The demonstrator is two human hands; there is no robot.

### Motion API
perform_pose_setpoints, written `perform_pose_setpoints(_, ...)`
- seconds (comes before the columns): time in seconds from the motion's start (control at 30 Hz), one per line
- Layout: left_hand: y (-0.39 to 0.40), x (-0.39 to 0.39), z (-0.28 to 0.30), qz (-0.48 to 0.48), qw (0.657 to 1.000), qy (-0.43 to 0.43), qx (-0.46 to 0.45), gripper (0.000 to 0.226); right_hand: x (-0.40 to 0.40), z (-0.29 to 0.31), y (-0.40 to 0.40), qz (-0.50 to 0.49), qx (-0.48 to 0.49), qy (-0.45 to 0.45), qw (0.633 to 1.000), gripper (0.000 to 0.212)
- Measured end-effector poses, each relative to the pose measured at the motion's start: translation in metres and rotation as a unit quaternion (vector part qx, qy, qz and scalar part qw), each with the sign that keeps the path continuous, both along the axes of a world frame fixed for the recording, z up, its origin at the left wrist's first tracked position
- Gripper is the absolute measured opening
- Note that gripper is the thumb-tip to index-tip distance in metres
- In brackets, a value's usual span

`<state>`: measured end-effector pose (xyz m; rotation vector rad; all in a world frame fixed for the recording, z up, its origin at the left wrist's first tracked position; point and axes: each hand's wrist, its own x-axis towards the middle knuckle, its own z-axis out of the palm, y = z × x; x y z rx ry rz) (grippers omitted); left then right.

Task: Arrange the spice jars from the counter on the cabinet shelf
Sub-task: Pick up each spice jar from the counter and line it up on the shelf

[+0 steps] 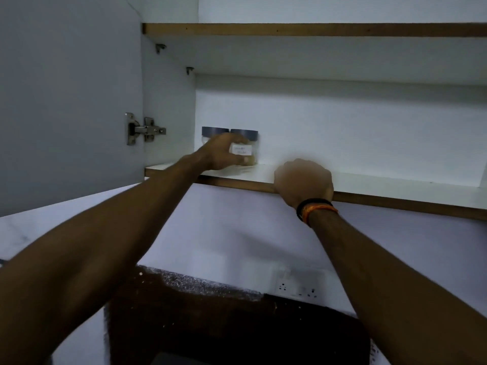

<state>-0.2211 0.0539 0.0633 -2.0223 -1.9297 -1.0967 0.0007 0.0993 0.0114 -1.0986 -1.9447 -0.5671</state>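
The lower cabinet shelf [369, 180] is a white board with a brown wooden front edge, running from the left cabinet wall off to the right. Two clear spice jars with grey lids stand upright on it at the far left, against the back wall and touching each other. The left jar [210, 134] sits in the corner; the right jar [246, 150] carries a white paper label and holds something pale. The upper shelf [316, 29] shows only its brown edge.
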Motion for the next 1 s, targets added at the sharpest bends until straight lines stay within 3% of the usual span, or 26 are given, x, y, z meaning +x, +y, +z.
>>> perform_pose_setpoints(0.27, -0.061, 0.03, -0.032, 0.008, 0.999, 0.035, 0.016, 0.049, 0.002, -0.02, -0.022, -0.011, 0.021, -0.003, 1.0, 0.038)
perform_pose_setpoints(0.4, -0.089, 0.045, -0.055, 0.007, 0.996, 0.047, 0.077, 0.049, -0.003, -0.049, -0.047, 0.023, 0.025, 0.028, 0.999, 0.037)
perform_pose_setpoints(0.6, -0.117, 0.064, -0.116, 0.0, 0.989, 0.045, 0.138, 0.046, -0.015, -0.101, -0.092, 0.098, -0.014, 0.087, 0.991, 0.062)
perform_pose_setpoints(0.8, -0.14, 0.065, -0.205, 0.014, 1.0, -0.002, -0.009, 0.046, -0.019, -0.181, -0.126, 0.128, -0.159, 0.058, 0.977, 0.061)
perform_pose_setpoints(1.0, -0.172, 0.057, -0.292, 0.032, 0.98, -0.046, -0.189, 0.044, -0.009, -0.261, -0.158, 0.147, -0.304, -0.019, 0.941, 0.056)
